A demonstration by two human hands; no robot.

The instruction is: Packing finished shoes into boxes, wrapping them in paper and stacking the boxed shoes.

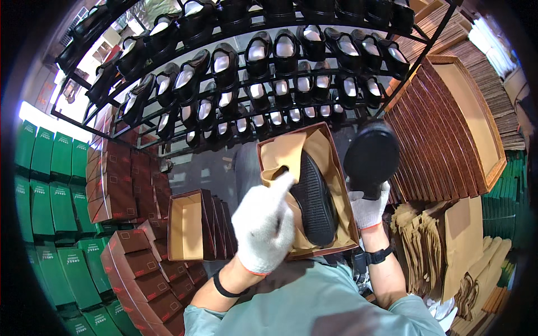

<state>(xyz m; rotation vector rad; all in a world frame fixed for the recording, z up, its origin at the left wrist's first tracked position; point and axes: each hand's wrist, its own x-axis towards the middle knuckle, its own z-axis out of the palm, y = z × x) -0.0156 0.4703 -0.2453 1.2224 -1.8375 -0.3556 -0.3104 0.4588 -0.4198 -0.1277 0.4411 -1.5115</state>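
Right grip (370,210) is holding a black shoe (371,155) right of the open box (342,189)

Inside, another shoe (316,204) is lying sole-up in brown paper (282,149). Left grip (263,225) is showing curled by the paper; whether it is pinching, I cannot tell. Beyond the box, a rack (437,32) is carrying more shoes (258,54).

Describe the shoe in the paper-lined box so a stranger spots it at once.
Below the black rack, near the middle, sits an open box lined with tan paper. In it lies a black shoe. Unlike the held shoe to its right, it is boxed, its ribbed sole showing.
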